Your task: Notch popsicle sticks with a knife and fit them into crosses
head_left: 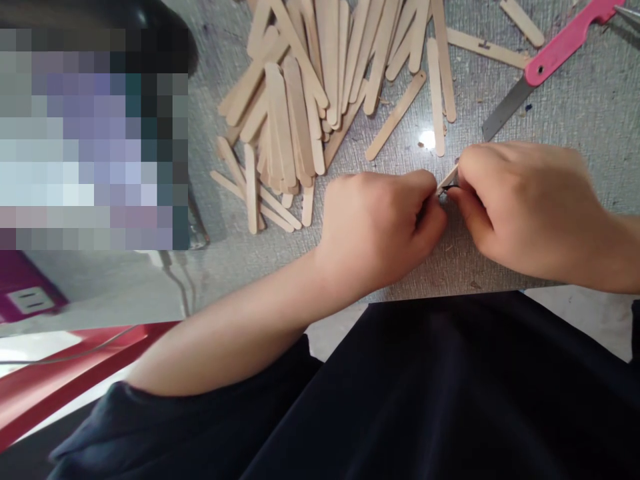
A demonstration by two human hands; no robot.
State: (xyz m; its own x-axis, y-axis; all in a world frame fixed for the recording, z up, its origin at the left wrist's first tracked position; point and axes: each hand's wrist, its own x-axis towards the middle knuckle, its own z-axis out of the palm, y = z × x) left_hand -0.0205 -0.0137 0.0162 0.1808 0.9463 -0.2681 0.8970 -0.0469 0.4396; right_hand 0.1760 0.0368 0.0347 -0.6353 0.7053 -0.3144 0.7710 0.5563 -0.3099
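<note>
My left hand [383, 230] is closed near the table's front edge, its thumb and fingers pinching one end of a small wooden stick [447, 177]. Facing it, my right hand [525, 207] is closed on the other end of the same stick. Only a short piece of the stick shows between the two hands. A thin dark item [450, 189] sticks out at my right fingertips, too small to make out. Just beyond the hands, a wooden stick [436, 100] lies on the grey textured table [200, 280].
A large pile of wooden sticks [280, 127] spreads over the back middle. At the back right lies a pink-handled tool [565, 43] with a grey blade. A cable [183, 283] and a purple box [25, 287] are at the left. The upper left is pixelated.
</note>
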